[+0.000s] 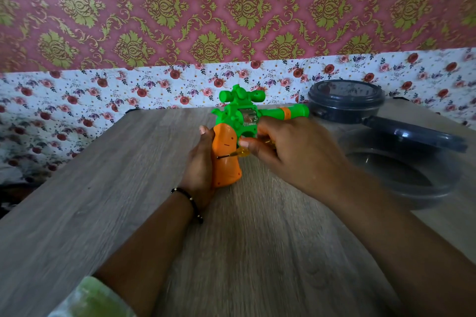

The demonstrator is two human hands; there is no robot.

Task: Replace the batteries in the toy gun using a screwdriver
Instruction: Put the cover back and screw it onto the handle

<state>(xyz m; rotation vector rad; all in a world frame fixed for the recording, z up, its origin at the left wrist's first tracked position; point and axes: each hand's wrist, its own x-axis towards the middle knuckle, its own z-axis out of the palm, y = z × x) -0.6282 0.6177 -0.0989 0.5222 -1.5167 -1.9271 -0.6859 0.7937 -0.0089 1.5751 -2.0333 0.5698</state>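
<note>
Left hand (199, 162) of mine wraps the orange grip of the toy gun (233, 134), standing it upright on the table (116, 188) at centre frame. With my right hand (286, 152) I pinch the yellow-handled screwdriver (235, 154), its tip against the grip's side. I judge I'm working the battery-cover screw; next I need steady pressure while turning.

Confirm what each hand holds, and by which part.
Left hand grips the toy gun by its orange grip. Right hand pinches the screwdriver by its yellow handle.
</note>
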